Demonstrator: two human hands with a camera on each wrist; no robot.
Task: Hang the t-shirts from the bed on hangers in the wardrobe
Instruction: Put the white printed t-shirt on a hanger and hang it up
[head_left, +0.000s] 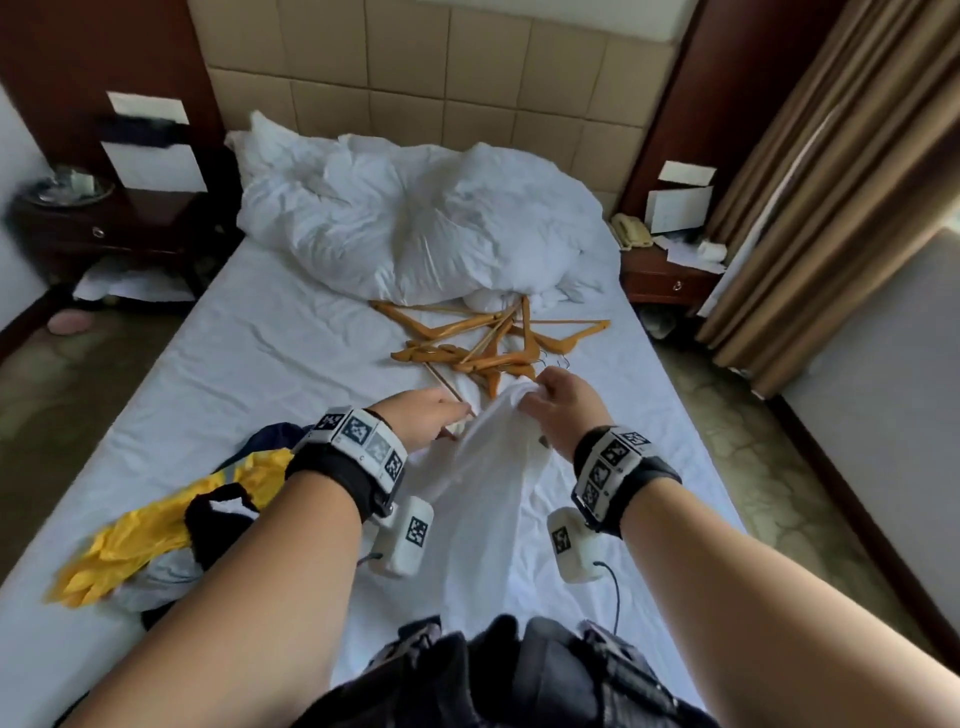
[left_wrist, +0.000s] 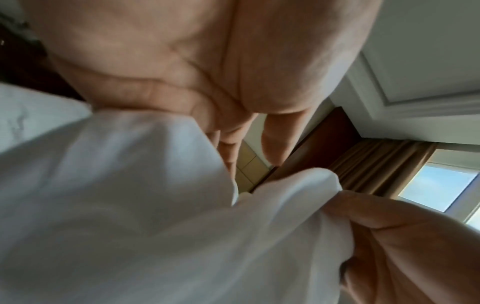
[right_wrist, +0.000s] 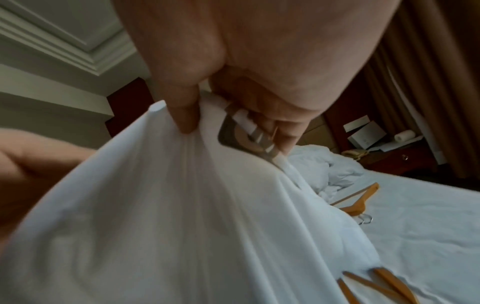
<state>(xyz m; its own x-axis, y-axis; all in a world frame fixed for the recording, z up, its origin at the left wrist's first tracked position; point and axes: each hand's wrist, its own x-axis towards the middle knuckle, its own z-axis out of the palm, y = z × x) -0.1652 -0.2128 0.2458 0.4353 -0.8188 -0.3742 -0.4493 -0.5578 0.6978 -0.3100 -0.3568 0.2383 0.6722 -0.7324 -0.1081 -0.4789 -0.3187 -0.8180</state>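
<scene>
Right hand (head_left: 563, 402) pinches your limp white cotton t-shirt (head_left: 488, 499) above the bed (head_left: 249, 364); left hand (head_left: 426, 418), fingers straight, touches it; tangled orange wooden hangers (head_left: 483, 343) lie just beyond, nearer your right.

A white t-shirt (head_left: 488, 467) hangs bunched above the bed (head_left: 260, 353), near scattered wooden hangers (head_left: 483, 343).

- Right hand (right_wrist: 233, 67): thumb and fingers pinch a bunched edge of the white t-shirt (right_wrist: 168, 216).
- T-shirt: neck label visible beside the fingers.
- Wooden hangers (right_wrist: 358, 203): lying on the bed (right_wrist: 420, 232) beyond.
</scene>
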